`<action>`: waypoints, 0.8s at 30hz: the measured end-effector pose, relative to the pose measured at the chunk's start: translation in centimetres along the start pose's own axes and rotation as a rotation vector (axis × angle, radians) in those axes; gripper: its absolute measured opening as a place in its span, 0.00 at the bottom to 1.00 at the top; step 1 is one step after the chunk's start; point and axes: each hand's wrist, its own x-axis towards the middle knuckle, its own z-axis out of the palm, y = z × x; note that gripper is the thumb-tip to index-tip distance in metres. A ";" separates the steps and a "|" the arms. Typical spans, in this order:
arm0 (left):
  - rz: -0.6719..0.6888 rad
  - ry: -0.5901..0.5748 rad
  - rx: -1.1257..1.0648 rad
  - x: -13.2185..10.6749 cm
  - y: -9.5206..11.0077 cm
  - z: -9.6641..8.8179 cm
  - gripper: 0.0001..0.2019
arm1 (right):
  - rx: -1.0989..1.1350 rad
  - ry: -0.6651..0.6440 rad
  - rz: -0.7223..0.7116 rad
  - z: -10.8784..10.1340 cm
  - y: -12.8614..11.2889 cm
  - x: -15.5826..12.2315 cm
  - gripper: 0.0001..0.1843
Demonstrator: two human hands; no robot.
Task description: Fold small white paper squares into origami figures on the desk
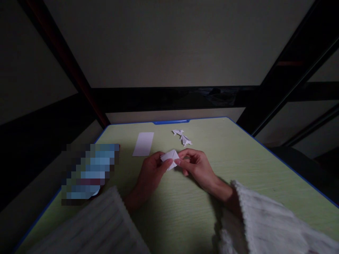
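A small piece of folded white paper with crease lines is held up over the middle of the table. My left hand pinches its left side, thumb on the front face. From the other side, my right hand grips the right edge between thumb and fingers. The two thumb tips almost meet on the paper. Just beyond my hands lie two folded paper figures, close together and pointed in shape. A flat white stack or sheet of paper rests to the left of them.
The pale green table has a blue rim and a blue handle-like strip at its far edge. A blurred-out device-like object lies at the left. A wall panel rises behind the table.
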 end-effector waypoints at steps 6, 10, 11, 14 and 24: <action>-0.113 0.039 -0.413 0.6 0.1 -0.2 0.09 | -0.022 0.087 -0.279 -0.4 -0.2 0.1 0.04; -0.323 -0.030 -0.608 0.6 0.5 -0.1 0.04 | -0.221 0.084 -0.471 -0.8 -0.2 0.1 0.09; -0.336 -0.037 -0.595 0.5 0.6 -0.1 0.05 | -0.288 0.077 -0.507 -0.9 -0.1 0.1 0.10; -0.299 -0.084 -0.504 0.4 0.5 0.0 0.05 | -0.435 0.038 -0.572 -0.9 -0.2 -0.2 0.11; -0.229 -0.039 -0.379 0.5 -0.3 -0.1 0.03 | -0.506 -0.007 -0.553 -0.7 -0.6 -0.4 0.12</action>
